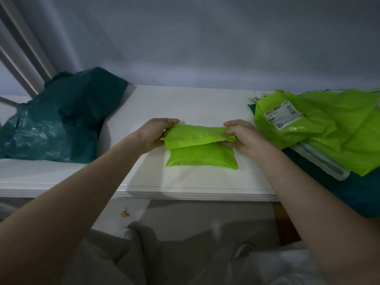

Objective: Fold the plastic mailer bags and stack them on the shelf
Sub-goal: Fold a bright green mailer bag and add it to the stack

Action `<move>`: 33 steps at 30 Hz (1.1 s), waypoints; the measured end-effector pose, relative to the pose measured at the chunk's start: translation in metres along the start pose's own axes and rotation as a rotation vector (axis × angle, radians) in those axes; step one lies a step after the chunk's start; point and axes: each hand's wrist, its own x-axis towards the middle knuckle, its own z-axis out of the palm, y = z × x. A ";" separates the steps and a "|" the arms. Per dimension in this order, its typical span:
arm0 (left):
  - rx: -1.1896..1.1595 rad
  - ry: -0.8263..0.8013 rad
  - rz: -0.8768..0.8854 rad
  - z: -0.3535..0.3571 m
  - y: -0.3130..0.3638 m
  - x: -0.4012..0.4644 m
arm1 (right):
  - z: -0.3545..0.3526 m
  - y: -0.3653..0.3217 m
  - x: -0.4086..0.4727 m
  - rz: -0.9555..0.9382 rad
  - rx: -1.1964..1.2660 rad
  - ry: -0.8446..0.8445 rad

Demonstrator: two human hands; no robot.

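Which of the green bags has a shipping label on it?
The unfolded lime green bag on the right pile carries a white label. The folded lime bag between the hands and the dark teal bag show none.

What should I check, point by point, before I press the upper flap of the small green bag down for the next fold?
1. Left hand holds the left end of the folded green bag: ok.
2. Right hand pinches the right end: ok.
3. Bag lies fully on the white shelf, back from its front edge: ok.
4. Flap edge square with the lower part: not ok, it sits slightly slanted.
5. Pile of unfolded green bags apart from the working spot: ok.
6. Air trapped inside: cannot tell.
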 end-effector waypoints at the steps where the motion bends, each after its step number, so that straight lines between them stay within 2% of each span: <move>1: 0.037 0.001 0.002 0.001 0.000 -0.001 | -0.001 0.001 0.001 -0.015 -0.064 0.002; 6: 0.183 0.003 0.033 0.007 0.002 -0.007 | 0.001 0.003 -0.001 -0.092 -0.252 0.051; 9: 0.168 0.029 0.073 0.009 0.003 -0.007 | 0.002 0.002 -0.003 -0.042 -0.239 0.096; 16: 0.148 0.060 0.127 0.009 0.002 -0.009 | -0.003 0.000 -0.010 -0.007 -0.185 0.029; 18: 0.222 0.047 0.142 0.010 0.001 -0.011 | -0.006 0.001 -0.014 -0.015 -0.178 0.004; 21: 0.324 0.126 0.119 0.012 -0.003 -0.010 | -0.010 0.004 -0.014 -0.014 -0.259 0.025; 24: 0.357 0.240 0.025 0.009 -0.004 -0.009 | -0.013 0.006 -0.014 -0.023 -0.341 0.065; 28: 0.332 0.198 -0.047 0.012 -0.008 -0.011 | -0.013 0.008 -0.017 -0.008 -0.325 0.054; 30: 0.292 0.201 -0.025 0.014 -0.009 -0.012 | -0.013 0.008 -0.019 -0.008 -0.329 0.040; 33: 0.390 0.237 0.027 0.014 -0.012 -0.010 | -0.015 0.011 -0.020 -0.058 -0.347 0.033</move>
